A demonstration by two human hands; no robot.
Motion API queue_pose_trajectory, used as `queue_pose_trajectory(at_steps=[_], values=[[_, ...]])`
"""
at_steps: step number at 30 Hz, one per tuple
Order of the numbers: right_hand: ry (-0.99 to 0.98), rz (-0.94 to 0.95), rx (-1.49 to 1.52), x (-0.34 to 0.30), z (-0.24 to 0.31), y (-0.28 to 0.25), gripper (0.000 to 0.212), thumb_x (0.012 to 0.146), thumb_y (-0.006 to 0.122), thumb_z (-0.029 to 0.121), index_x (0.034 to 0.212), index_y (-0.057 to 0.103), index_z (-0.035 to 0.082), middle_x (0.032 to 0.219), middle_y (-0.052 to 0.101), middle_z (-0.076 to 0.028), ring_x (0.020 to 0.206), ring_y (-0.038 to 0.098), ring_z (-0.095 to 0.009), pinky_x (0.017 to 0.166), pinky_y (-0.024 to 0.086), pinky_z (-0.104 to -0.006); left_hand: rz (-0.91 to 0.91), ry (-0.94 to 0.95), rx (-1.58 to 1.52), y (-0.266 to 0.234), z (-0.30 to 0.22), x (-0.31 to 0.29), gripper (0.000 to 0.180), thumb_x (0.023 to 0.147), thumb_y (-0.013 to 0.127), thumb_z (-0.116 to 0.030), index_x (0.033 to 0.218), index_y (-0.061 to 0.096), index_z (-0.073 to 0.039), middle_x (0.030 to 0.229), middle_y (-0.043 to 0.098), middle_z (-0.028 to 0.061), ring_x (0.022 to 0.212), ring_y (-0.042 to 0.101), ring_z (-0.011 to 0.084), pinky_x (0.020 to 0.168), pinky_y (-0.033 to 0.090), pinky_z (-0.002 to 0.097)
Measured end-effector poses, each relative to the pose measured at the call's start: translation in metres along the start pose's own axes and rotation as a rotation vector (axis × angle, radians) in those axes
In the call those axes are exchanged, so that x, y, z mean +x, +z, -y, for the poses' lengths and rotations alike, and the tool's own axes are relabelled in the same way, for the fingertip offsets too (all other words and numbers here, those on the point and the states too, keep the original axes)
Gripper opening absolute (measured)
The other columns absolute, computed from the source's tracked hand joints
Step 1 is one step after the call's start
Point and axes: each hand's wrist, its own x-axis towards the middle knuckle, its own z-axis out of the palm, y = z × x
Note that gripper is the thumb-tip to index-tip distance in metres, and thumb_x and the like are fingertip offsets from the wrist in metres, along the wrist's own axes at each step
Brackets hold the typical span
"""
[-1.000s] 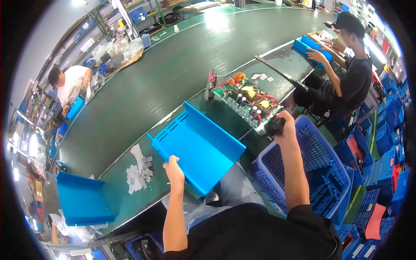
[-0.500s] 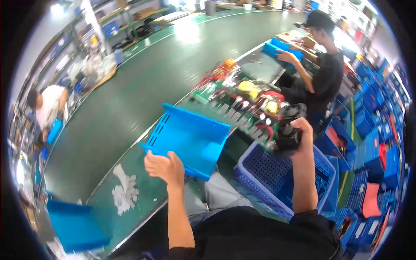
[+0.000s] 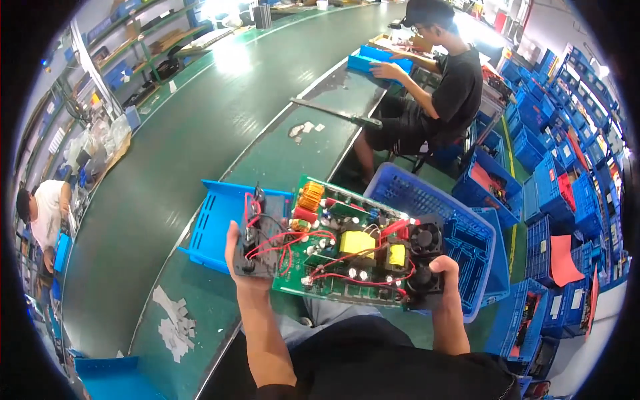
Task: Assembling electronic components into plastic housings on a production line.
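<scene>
A green circuit board with yellow transformers, copper coils and red wires spans the space between my hands, above my lap. My left hand grips the black end panel on its left side, which has wires running to the board. At the opposite end, my right hand is closed round the black fans. Behind the left end of the board lies a blue metal casing with slots, on the bench and partly hidden. Neither hand touches the casing.
A purple-blue plastic basket stands to the right, beneath the right hand. White paper scraps and another blue casing lie at left. A dark long tool rests farther up the bench. A co-worker sits at far right, handling a blue casing.
The circuit board came down and left, in front of my body. My left hand let go of the blue casing and took hold of the board's end panel. The view shifted rightward.
</scene>
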Motion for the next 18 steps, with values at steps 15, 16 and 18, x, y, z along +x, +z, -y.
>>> queue_pose_trajectory(at_steps=[15, 16, 18], values=[[0.0, -0.127, -0.241, 0.004, -0.043, -0.099, 0.068, 0.063, 0.057, 0.021, 0.125, 0.049, -0.005, 0.106, 0.063, -0.017, 0.076, 0.066, -0.026, 0.063, 0.057, -0.0349, -0.114, 0.562, 1.616, -0.024, 0.015, 0.011, 0.056, 0.1, 0.047, -0.033, 0.139, 0.033, 0.004, 0.108, 0.058, 0.0135, 0.086, 0.057, 0.0149, 0.074, 0.048, 0.0279], [-0.066, -0.131, -0.196, 0.008, -0.045, -0.089, 0.062, 0.063, 0.058, 0.02, 0.119, 0.053, -0.007, 0.099, 0.065, -0.016, 0.076, 0.066, -0.025, 0.068, 0.057, -0.033, -0.122, 0.515, 1.572, -0.021, 0.014, 0.007, 0.055, 0.1, 0.047, -0.032, 0.139, 0.033, 0.004, 0.109, 0.058, 0.0135, 0.088, 0.057, 0.0148, 0.075, 0.048, 0.0276], [0.028, -0.083, -0.182, 0.008, -0.044, -0.095, 0.056, 0.064, 0.058, 0.02, 0.114, 0.056, -0.007, 0.093, 0.066, -0.015, 0.075, 0.065, -0.025, 0.07, 0.056, -0.0329, -0.13, 0.499, 1.55, -0.01, 0.015, 0.002, 0.054, 0.1, 0.045, -0.032, 0.14, 0.033, 0.004, 0.11, 0.058, 0.0133, 0.09, 0.057, 0.0148, 0.077, 0.048, 0.0275]])
